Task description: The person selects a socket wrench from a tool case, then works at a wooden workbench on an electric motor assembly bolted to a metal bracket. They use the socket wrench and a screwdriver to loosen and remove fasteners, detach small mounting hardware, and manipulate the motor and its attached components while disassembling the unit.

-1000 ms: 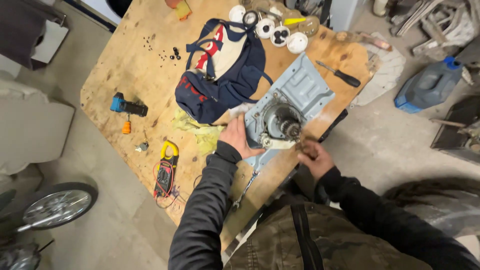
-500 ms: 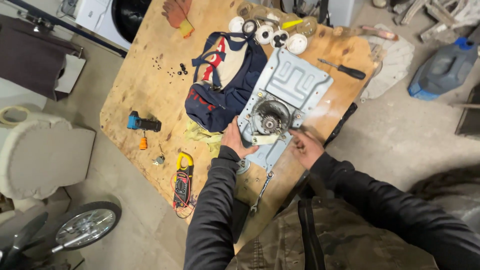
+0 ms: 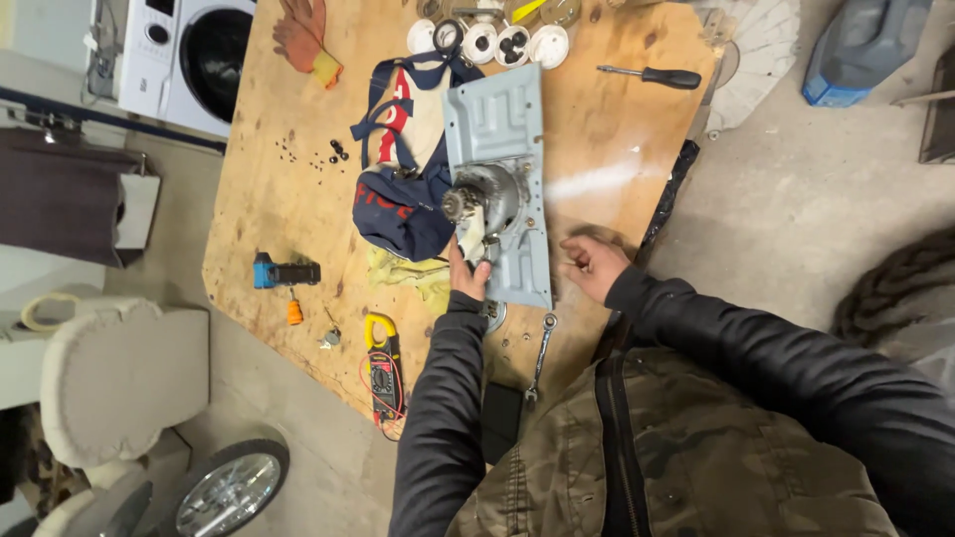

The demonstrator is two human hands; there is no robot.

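A pale blue-grey metal plate (image 3: 497, 119) lies on the plywood table (image 3: 617, 149), with a round metal housing and geared shaft (image 3: 487, 199) mounted on it. My left hand (image 3: 468, 270) grips the near side of that housing, where a white part sits. My right hand (image 3: 589, 264) rests on the table just right of the plate's near corner, fingers loosely apart and holding nothing I can see. A combination wrench (image 3: 542, 346) lies near the table's front edge between my arms.
A blue, red and white bag (image 3: 398, 189) lies left of the plate, over a yellow cloth (image 3: 403, 273). Also here: a black-handled screwdriver (image 3: 657, 77), white round caps (image 3: 497, 42), a yellow clamp meter (image 3: 383, 363), a blue tool (image 3: 284, 271), an orange glove (image 3: 303, 45). A washing machine (image 3: 189, 60) stands beyond.
The view has swung, so the table now looks more upright. My left hand stays on the housing. My right hand has come off the plate's edge and rests beside it.
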